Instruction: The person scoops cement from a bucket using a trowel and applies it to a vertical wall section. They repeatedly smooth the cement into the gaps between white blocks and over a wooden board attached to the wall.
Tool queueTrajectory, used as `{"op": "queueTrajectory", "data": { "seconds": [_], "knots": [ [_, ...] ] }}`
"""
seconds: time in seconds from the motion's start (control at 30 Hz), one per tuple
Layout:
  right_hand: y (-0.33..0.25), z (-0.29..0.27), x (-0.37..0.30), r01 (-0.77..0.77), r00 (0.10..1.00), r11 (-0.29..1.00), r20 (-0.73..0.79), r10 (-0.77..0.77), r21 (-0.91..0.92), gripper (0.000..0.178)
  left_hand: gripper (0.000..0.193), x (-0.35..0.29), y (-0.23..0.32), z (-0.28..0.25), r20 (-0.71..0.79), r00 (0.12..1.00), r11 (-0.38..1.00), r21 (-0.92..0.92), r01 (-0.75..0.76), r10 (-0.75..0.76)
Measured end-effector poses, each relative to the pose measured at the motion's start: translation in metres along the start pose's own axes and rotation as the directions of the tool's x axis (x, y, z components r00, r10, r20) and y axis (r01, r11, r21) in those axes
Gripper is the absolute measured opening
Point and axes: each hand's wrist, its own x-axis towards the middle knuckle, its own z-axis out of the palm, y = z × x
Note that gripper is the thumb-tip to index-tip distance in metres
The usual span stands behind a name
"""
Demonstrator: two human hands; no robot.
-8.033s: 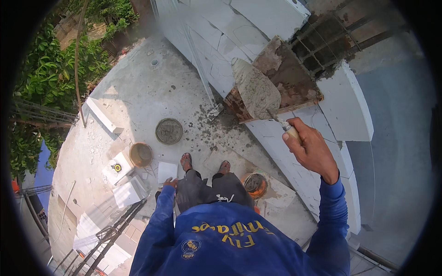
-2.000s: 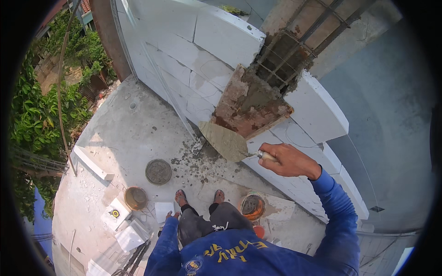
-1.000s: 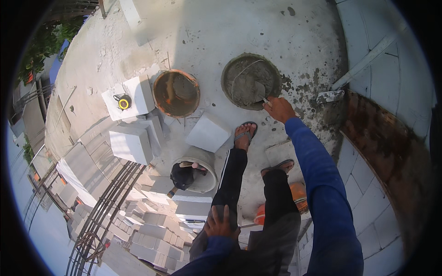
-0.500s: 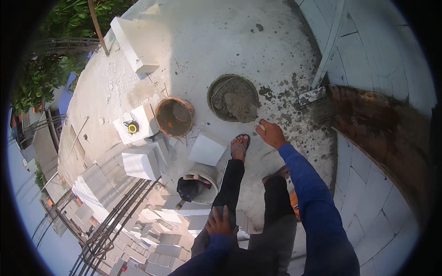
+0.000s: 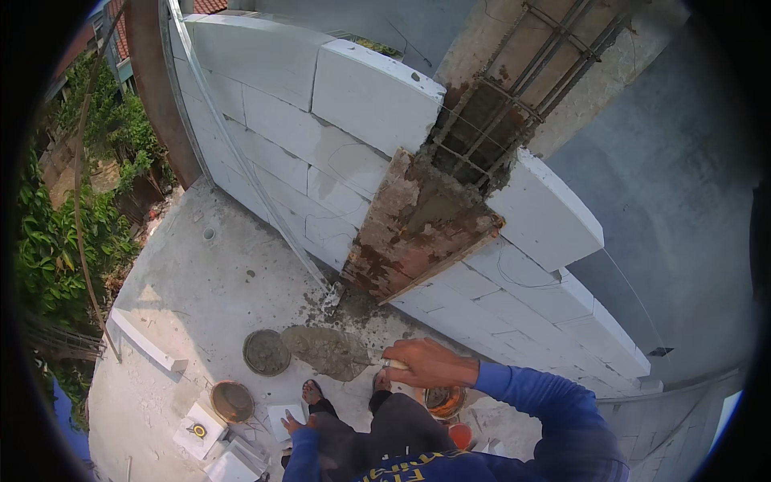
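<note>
Just in front, our right hand (image 5: pixel 430 364) wraps tight round the trowel (image 5: pixel 353 360), blade loaded with mortar (image 5: pixel 317 347); lower, our left hand (image 5: pixel 299 424) spreads, holding nothing; on the floor (image 5: pixel 201 281), the dark tub (image 5: pixel 266 373) holds grey mortar, the brown bucket's (image 5: pixel 216 399) contents unclear.

A white block wall (image 5: pixel 277 120) runs from 11 to 4 o'clock beside a pale concrete floor (image 5: pixel 233 257), sunlit at 8 o'clock. Green foliage (image 5: pixel 68 233) fills 9 o'clock, a red-tiled roof (image 5: pixel 210 6) shows at 11, a smooth grey surface (image 5: pixel 675 209) at 3.
</note>
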Motion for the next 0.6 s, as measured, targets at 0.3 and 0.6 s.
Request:
{"op": "queueTrajectory", "data": {
  "seconds": [0.3,0.6],
  "knots": [
    [0.018,-0.280,-0.093,-0.403,0.911,0.790,0.117,0.395,0.463,0.042,0.110,0.035,-0.016,-0.049,-0.071,0.996,0.994,0.094,0.059,-0.052],
    [-0.056,-0.298,-0.150,-0.407,0.859,0.907,-0.293,0.420,0.106,0.044,0.102,0.027,-0.008,-0.087,-0.015,0.993,0.993,-0.034,0.114,-0.115]
  ]
}}
